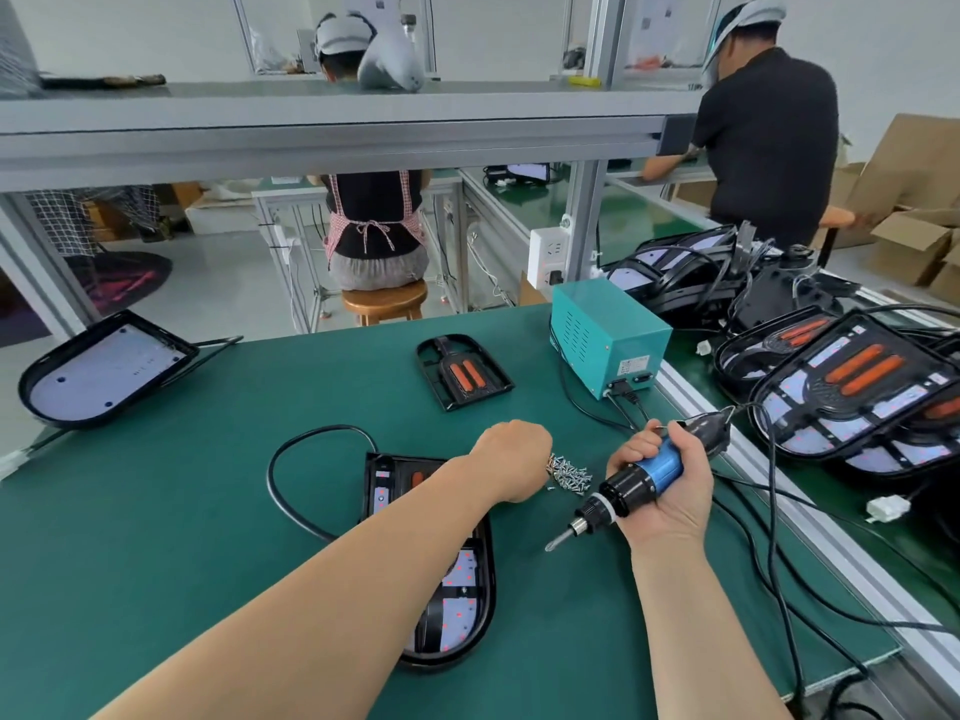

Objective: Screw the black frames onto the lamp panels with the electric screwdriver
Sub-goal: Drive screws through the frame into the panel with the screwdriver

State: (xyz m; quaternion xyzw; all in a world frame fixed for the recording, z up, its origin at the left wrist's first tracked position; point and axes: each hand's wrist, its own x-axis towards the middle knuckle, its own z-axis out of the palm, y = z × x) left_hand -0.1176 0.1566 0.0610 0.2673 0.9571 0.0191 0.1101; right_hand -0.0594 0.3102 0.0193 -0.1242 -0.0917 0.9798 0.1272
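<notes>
Reaching across the near lamp, the left hand [511,454] sits knuckles-up at the one small pile of silver screws [571,472]. Its fingers curl down out of sight behind the hand, so whether they pinch a screw cannot be told. The right hand [667,493] is wrapped firmly round the single blue-and-black electric screwdriver [631,478], whose bit slants down and to the left, its tip close above the green table mat [182,537].

Three lamp pieces lie on the mat:
- A white lamp panel with a black frame [462,605] lies under the left forearm, just left of the bit and touching neither hand's fingers.
- A loose black frame with two orange strips [464,371] lies farther off, well apart from both hands.
- A tilted black-rimmed white panel [104,368] sits at the far left edge.

One teal metal power box [608,335] stands at the mat's right side. Beyond the aluminium rail [779,491] that bounds that edge, a heap of framed panels [852,392] is piled. Bare mat lies open to the left of the near panel, past its looped black cable [283,498]. Two people work in the background, facing away.
</notes>
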